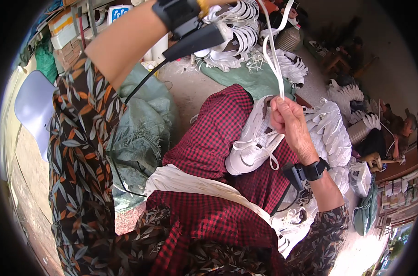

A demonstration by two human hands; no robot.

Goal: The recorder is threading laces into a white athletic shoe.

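While right hand grips lace, shoe rests on checked cloth | left hand: can't tell | sack on floor

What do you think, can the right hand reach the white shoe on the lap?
Probably yes: the white shoe lies close by the right hand, with nothing seen blocking the way. The hand grips a white lace, though, so it may need to release that first.
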